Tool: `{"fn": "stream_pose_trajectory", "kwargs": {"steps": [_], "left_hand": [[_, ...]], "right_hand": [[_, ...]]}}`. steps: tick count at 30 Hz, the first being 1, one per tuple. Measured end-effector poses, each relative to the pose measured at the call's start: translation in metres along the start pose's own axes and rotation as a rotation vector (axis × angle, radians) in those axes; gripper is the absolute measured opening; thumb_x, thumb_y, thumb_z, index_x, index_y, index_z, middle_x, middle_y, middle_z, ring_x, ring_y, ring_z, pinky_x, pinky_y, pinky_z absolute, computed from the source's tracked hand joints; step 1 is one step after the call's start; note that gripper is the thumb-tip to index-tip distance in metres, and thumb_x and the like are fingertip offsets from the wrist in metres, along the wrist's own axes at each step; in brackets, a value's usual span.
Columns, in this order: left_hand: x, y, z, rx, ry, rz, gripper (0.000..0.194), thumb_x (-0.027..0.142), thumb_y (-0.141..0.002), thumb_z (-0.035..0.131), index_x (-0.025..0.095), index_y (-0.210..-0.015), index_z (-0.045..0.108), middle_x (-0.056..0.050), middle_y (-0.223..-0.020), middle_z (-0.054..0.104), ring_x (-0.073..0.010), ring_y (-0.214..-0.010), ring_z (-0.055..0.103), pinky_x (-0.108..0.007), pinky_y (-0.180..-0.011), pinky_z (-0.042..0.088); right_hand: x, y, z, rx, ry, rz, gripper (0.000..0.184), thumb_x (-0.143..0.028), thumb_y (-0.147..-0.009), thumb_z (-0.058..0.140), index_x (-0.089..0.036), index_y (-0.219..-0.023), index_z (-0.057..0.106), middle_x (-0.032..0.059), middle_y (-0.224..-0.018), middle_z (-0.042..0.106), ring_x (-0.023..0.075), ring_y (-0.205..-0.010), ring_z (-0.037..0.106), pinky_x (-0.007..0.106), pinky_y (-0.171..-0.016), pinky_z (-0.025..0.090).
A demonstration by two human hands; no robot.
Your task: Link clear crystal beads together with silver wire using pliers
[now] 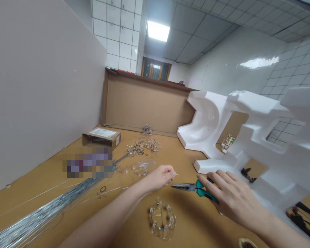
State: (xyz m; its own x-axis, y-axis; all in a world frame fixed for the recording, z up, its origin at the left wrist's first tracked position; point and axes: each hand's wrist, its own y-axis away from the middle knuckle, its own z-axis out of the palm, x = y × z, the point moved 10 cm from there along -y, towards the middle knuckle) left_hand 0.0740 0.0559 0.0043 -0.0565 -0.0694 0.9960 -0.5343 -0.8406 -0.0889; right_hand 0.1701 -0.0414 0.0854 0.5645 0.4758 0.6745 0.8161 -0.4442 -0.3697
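While fingers pinch thin wire (pixel 180 176), pliers (pixel 193 187) rest on cardboard surface (pixel 67 196).

Both forearms bare, no sleeves in view. Left hand (pixel 162 176) at 6 o'clock, right hand (pixel 229 196) at 4 o'clock; no rings, watch or gloves.

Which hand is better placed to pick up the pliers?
Probably the right hand: its fingers already rest on the teal handles of the pliers. The left hand is closed, pinching a thin wire beside the tips.
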Motion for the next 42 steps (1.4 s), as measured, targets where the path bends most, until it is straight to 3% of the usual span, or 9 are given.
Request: {"fn": "stream_pose_trajectory", "kwargs": {"steps": [15,18,21,24,29,34,38,42], "left_hand": [[-0.005,-0.001,0.003,-0.038,-0.022,-0.015,0.029,0.042,-0.073,0.05,0.018,-0.064,0.036,0.01,-0.046,0.028,-0.0048,-0.042,0.02,-0.019,-0.043,0.016],[0.011,0.002,-0.001,0.036,-0.235,0.127,0.027,0.041,-0.079,0.042,0.018,-0.064,0.035,0.008,-0.051,0.03,-0.0071,-0.046,0.024,-0.021,-0.046,0.021],[0.036,0.013,0.002,0.127,-0.58,0.324,0.023,0.033,-0.084,0.038,0.018,-0.066,0.038,0.005,-0.057,0.035,-0.0091,-0.053,0.031,-0.022,-0.052,0.024],[0.046,0.02,0.011,0.121,-0.771,0.404,0.021,0.028,-0.086,0.035,0.019,-0.068,0.039,0.004,-0.06,0.039,-0.0098,-0.056,0.034,-0.022,-0.053,0.024],[0.041,0.014,0.004,0.179,-0.853,0.404,0.022,0.029,-0.087,0.034,0.019,-0.068,0.038,0.004,-0.06,0.04,-0.0106,-0.057,0.036,-0.022,-0.054,0.024],[0.024,0.003,-0.014,0.279,-0.869,0.306,0.023,0.031,-0.087,0.033,0.02,-0.067,0.038,0.004,-0.057,0.039,-0.0115,-0.055,0.038,-0.021,-0.053,0.024],[0.021,0.005,-0.025,0.301,-0.949,0.277,0.021,0.029,-0.085,0.035,0.02,-0.068,0.042,0.003,-0.06,0.044,-0.0125,-0.058,0.042,-0.022,-0.055,0.026],[0.015,0.012,-0.036,0.293,-0.877,0.242,0.022,0.031,-0.084,0.038,0.019,-0.068,0.046,0.003,-0.061,0.047,-0.0122,-0.06,0.044,-0.021,-0.058,0.03]], "right_hand": [[-0.001,-0.001,-0.001,0.007,-0.049,0.023,0.042,-0.006,-0.073,0.04,-0.018,-0.113,0.05,0.0064,-0.077,0.055,0.0201,-0.068,0.049,0.032,-0.06,0.036],[0.006,0.0,0.012,-0.096,-0.248,0.128,0.035,-0.011,-0.072,0.046,-0.022,-0.105,0.053,0.0045,-0.077,0.057,0.0188,-0.067,0.052,0.029,-0.057,0.037],[0.008,0.006,0.036,-0.319,-0.525,0.25,0.03,-0.006,-0.062,0.047,-0.026,-0.083,0.056,-0.0027,-0.065,0.056,0.0133,-0.055,0.05,0.023,-0.047,0.032],[0.006,0.012,0.045,-0.407,-0.698,0.311,0.027,-0.003,-0.059,0.043,-0.025,-0.07,0.052,-0.0053,-0.058,0.055,0.0108,-0.05,0.048,0.021,-0.043,0.028],[0.009,0.017,0.046,-0.374,-0.776,0.432,0.031,-0.009,-0.057,0.045,-0.026,-0.082,0.053,-0.0024,-0.071,0.057,0.0131,-0.056,0.05,0.023,-0.05,0.033],[0.006,0.029,0.059,-0.361,-0.781,0.588,0.038,-0.011,-0.06,0.044,-0.026,-0.094,0.053,-0.0004,-0.079,0.059,0.0154,-0.066,0.054,0.024,-0.057,0.036],[0.001,0.046,0.082,-0.418,-0.717,0.733,0.036,-0.015,-0.063,0.047,-0.027,-0.096,0.055,0.0006,-0.083,0.06,0.0172,-0.073,0.055,0.025,-0.06,0.035],[-0.013,0.063,0.112,-0.473,-0.67,0.843,0.027,-0.02,-0.063,0.05,-0.022,-0.088,0.059,0.0049,-0.077,0.06,0.0222,-0.073,0.055,0.028,-0.059,0.034]]}}
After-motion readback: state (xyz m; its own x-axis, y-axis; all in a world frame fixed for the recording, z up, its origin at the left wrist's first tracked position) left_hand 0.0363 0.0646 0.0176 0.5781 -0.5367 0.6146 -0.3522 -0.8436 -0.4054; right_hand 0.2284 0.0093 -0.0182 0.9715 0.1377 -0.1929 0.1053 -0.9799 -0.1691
